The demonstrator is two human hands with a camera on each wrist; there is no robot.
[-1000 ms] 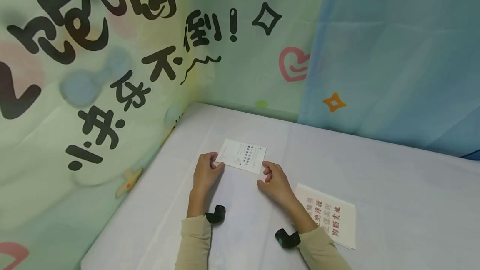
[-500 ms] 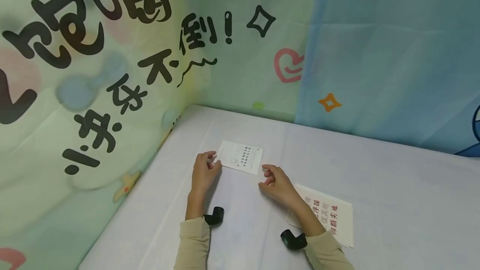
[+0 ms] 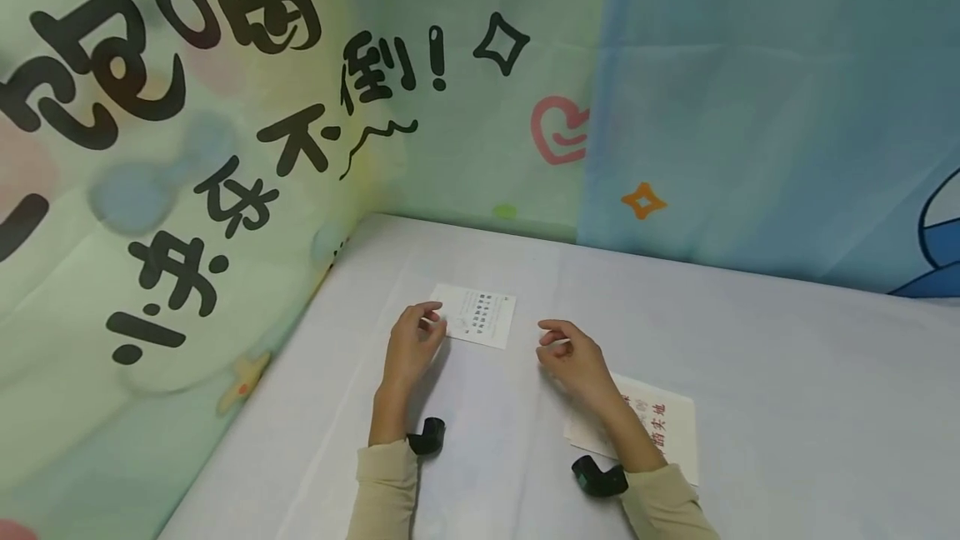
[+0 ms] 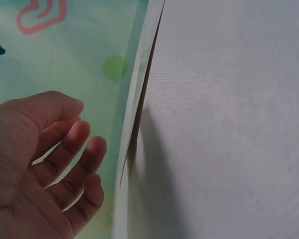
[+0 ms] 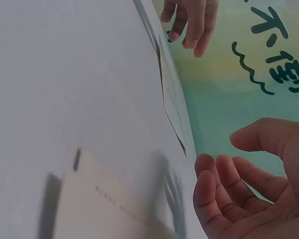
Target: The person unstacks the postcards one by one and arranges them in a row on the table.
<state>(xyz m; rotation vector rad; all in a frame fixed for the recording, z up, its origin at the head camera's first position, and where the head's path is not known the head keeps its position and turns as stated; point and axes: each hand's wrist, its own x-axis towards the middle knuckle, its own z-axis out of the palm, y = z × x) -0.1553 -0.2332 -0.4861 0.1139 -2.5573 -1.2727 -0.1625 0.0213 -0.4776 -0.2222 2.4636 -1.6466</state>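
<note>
A white card [image 3: 483,319] printed with rows of dark characters lies flat on the white table. My left hand [image 3: 412,346] hovers at its left end, overlapping the corner in the head view. The left wrist view shows that hand's fingers [image 4: 72,164] loosely curled with nothing between them, beside the card's thin edge [image 4: 142,74]. Off to the right of the card is my right hand [image 3: 577,362], its fingers [image 5: 226,186] relaxed and holding nothing. Below the right forearm lie cream sheets [image 3: 678,432] with red and grey characters, partly hidden by the arm.
The white tabletop [image 3: 810,373] runs back to a blue-green cloth [image 3: 750,107] and a yellow-green cloth wall [image 3: 60,298] on the left with large black characters. Black wrist cameras [image 3: 427,437] sit at both sleeves.
The right hand has moved right, away from the card's edge. The left hand's fingers have lifted slightly off the card's left end. The head view has turned slightly right.
</note>
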